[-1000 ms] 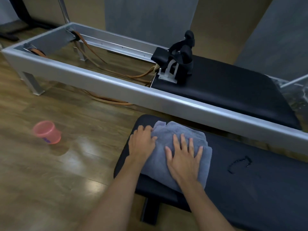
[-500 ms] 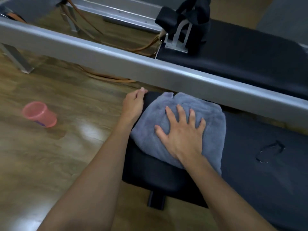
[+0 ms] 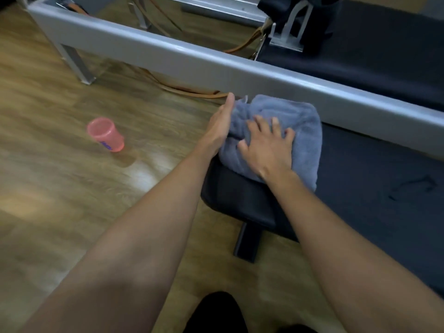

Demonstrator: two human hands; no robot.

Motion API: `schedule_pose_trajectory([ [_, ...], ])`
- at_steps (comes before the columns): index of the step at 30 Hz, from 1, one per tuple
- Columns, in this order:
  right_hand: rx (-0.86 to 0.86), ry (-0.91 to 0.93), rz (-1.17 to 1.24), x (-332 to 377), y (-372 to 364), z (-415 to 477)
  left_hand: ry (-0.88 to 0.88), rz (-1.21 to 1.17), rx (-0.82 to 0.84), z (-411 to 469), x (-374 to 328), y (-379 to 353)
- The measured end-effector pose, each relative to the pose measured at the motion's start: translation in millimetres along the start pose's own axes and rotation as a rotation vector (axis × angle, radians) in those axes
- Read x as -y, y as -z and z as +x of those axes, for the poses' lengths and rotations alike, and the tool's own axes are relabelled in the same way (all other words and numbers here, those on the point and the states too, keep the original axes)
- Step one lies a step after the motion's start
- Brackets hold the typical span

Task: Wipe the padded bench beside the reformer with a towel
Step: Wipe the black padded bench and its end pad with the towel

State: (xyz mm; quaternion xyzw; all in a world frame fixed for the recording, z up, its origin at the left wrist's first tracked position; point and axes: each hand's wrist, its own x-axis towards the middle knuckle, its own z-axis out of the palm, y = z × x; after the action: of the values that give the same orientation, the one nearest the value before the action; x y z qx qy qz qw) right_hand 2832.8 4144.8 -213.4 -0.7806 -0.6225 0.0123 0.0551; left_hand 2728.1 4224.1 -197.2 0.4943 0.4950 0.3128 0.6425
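Note:
A folded grey towel [image 3: 300,131] lies on the far left end of the black padded bench [image 3: 360,200], close under the reformer's silver side rail [image 3: 192,63]. My right hand [image 3: 266,147] rests on top of the towel with its fingers curled into the cloth, bunching it. My left hand [image 3: 219,126] holds the towel's left edge, fingers stretched along it toward the rail. A thin wet squiggle [image 3: 413,186] shows on the bench to the right of the towel.
A pink plastic cup [image 3: 105,134] stands on the wooden floor left of the bench. The reformer's black carriage [image 3: 384,56] with shoulder rests lies beyond the rail, and tan straps [image 3: 192,92] trail beneath it. The bench's black leg [image 3: 247,243] stands below its near edge.
Both hands pushed the towel from the bench's middle toward the far left corner by the rail. My right fingers went from flat to curled into the cloth, and my left hand shifted to the towel's edge.

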Motion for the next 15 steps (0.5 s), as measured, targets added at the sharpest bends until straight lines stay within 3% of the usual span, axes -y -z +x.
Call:
schedule_pose_trajectory([
  [6, 0.018, 0.143, -0.018, 37.0, 0.4, -95.7, 0.068, -0.104, 0.025, 4.3, 6.5, 2.9],
  [15, -0.115, 0.169, 0.087, 1.2, -4.9, -28.8, 0.007, -0.119, 0.067, 59.6, 14.0, 3.9],
])
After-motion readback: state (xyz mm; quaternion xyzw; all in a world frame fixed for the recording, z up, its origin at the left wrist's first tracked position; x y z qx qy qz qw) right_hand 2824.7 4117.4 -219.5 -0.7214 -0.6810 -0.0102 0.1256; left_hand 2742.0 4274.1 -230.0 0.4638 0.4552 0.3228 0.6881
